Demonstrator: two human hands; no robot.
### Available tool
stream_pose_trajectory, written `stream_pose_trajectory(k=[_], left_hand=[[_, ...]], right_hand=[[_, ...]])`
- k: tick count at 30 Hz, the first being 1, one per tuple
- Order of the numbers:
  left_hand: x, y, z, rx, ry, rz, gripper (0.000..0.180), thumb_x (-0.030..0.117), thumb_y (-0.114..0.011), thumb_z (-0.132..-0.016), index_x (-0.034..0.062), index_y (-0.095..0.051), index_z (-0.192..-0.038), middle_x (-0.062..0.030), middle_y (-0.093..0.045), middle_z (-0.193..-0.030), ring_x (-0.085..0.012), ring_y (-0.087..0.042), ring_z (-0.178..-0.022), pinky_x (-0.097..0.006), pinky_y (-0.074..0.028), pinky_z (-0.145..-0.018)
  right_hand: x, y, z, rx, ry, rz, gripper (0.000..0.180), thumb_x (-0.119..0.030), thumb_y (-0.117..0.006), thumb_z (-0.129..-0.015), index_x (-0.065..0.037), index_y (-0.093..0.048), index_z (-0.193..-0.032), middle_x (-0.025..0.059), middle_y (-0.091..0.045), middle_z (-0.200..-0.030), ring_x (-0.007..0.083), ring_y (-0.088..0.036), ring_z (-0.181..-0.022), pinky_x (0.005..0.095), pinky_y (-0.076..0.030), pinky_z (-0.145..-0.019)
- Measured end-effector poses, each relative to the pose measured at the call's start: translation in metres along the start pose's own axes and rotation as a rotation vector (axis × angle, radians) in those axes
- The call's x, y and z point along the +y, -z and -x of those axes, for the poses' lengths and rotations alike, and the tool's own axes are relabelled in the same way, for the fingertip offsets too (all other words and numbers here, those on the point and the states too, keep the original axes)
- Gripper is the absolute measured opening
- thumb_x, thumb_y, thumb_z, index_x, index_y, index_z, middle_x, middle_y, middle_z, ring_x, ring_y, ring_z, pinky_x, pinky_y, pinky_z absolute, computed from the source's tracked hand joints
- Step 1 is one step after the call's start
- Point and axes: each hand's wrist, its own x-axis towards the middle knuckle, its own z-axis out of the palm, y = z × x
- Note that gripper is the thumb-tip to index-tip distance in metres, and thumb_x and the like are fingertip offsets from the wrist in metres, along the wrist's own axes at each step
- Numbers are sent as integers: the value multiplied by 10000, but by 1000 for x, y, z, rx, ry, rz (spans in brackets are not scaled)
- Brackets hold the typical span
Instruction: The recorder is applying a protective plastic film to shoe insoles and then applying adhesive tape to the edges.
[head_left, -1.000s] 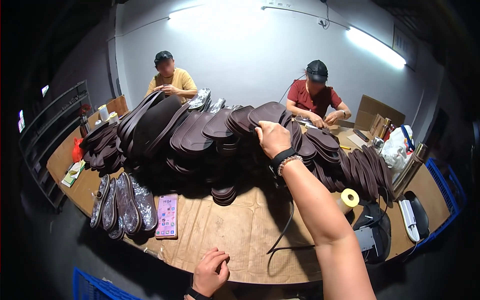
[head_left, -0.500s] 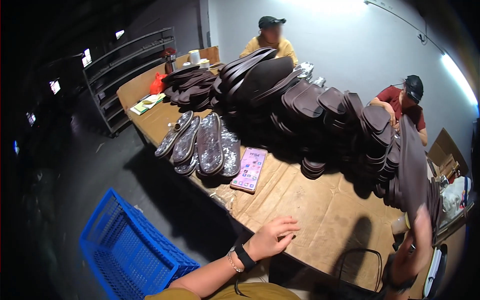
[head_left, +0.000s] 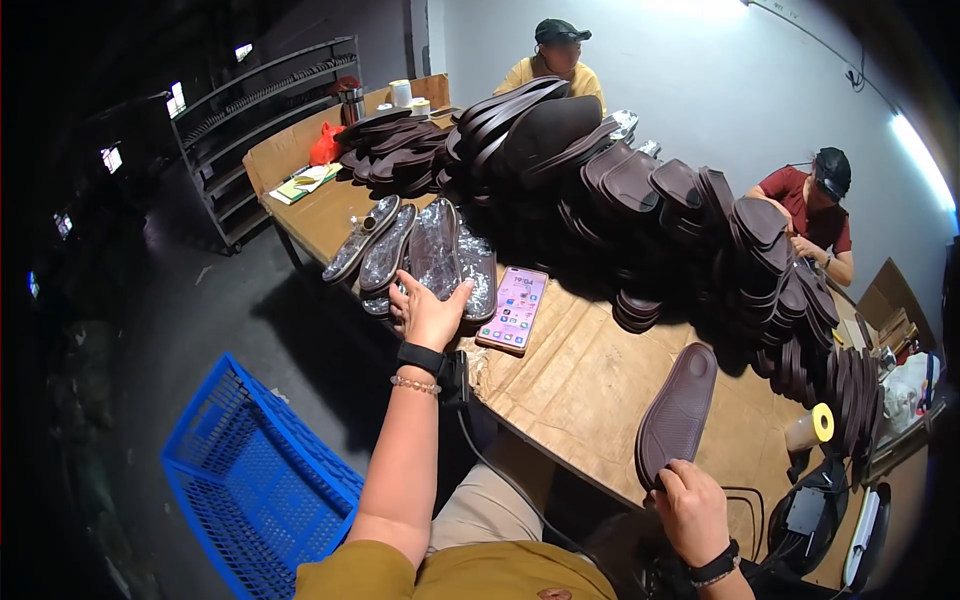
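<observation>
Dark brown sole point(head_left: 678, 415), textured face up, lower right of frame — right hand point(head_left: 692, 510) pinching its bottom end — left hand point(head_left: 430, 320) spread wide at plastic-wrapped soles point(head_left: 435, 243)

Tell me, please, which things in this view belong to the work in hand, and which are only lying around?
Seem part of the work:
brown sole, in the right hand's grip
film-wrapped soles, with the left hand at them
pile of loose soles

Seem just lying around:
phone, beside the film-wrapped soles
red bag, far left
white bag, far right
</observation>
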Motion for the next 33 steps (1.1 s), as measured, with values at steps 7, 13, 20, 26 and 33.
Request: stream_pose_trajectory(k=[7, 13, 20, 26, 33], left_hand=[[-45, -12, -19, 141, -211, -28, 1020, 428, -746, -882, -150, -255, -1564, -382, -453, -1456, -497, -401, -1397, -520, -276, -1225], [-39, 7, 75, -26, -553, 184, 961, 321, -758, -886, -123, -259, -1577, -330, -444, -1483, -468, -415, -1387, -509, -283, -1212], [-25, 1, 173, -664, -700, 214, 957, 285, -759, -866, -77, -272, -1605, -289, -434, -1503, -428, -419, -1407, -467, -299, -1217], [-29, -13, 190, -589, -832, 23, 973, 281, -773, -850, -70, -265, -1602, -274, -436, -1474, -439, -433, -1347, -485, -325, -1177], [-23, -1, 185, -731, -788, 104, 962, 283, -801, -822, -61, -332, -1588, -257, -527, -1410, -395, -507, -1322, -449, -344, -1165]], right_hand=[[-12, 20, 2, 23, -10, -114, 331, -88, -822, -763, -14, -694, -1058, 169, -711, -1114, 354, -697, -1043, 442, -554, -936], [-7, 37, 10, 41, -107, -231, 300, -96, -814, -812, -25, -709, -1085, 162, -721, -1131, 365, -700, -1001, 434, -555, -912], [-1, 19, -2, -37, 7, -176, 438, -210, -756, -921, -79, -657, -1326, 189, -558, -1490, 399, -508, -1403, 511, -423, -1144], [7, -20, 6, -172, -114, -33, 501, -378, -693, -966, -156, -625, -1411, 250, -442, -1572, 458, -428, -1444, 582, -352, -1187], [30, -3, 51, -79, -470, 48, 489, -315, -738, -934, -66, -668, -1349, 288, -520, -1491, 480, -503, -1371, 532, -396, -1155]])
